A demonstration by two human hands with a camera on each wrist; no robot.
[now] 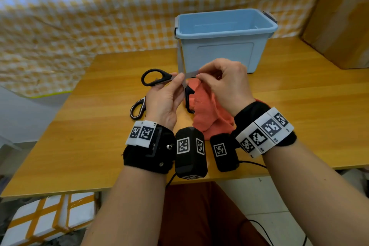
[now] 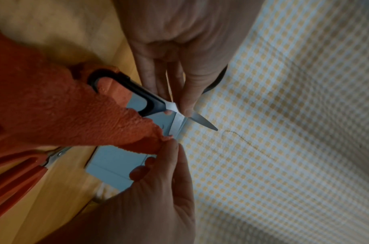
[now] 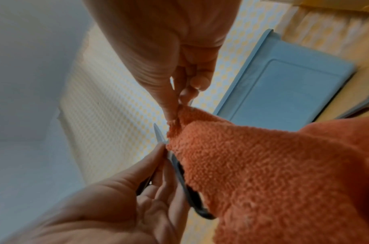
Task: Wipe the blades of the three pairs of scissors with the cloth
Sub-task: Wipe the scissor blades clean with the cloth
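A pair of black-handled scissors (image 1: 154, 78) is held above the table with its blades spread wide. My left hand (image 1: 177, 81) pinches it near the pivot (image 2: 173, 105), fingers along the handle side. My right hand (image 1: 200, 76) pinches the orange-red cloth (image 1: 207, 110) round one blade (image 2: 177, 125). The other blade (image 2: 204, 123) points free. The cloth hangs down to the table. A second pair with black-and-white handles (image 1: 137, 109) lies on the table behind my left hand. Red handles of a third pair (image 2: 16, 180) lie beside the cloth in the left wrist view.
An open light blue plastic bin (image 1: 219, 54) stands just behind the hands. A cardboard box (image 1: 343, 16) sits at the far right. A yellow checked sheet (image 1: 79, 16) hangs behind the wooden table (image 1: 89, 136).
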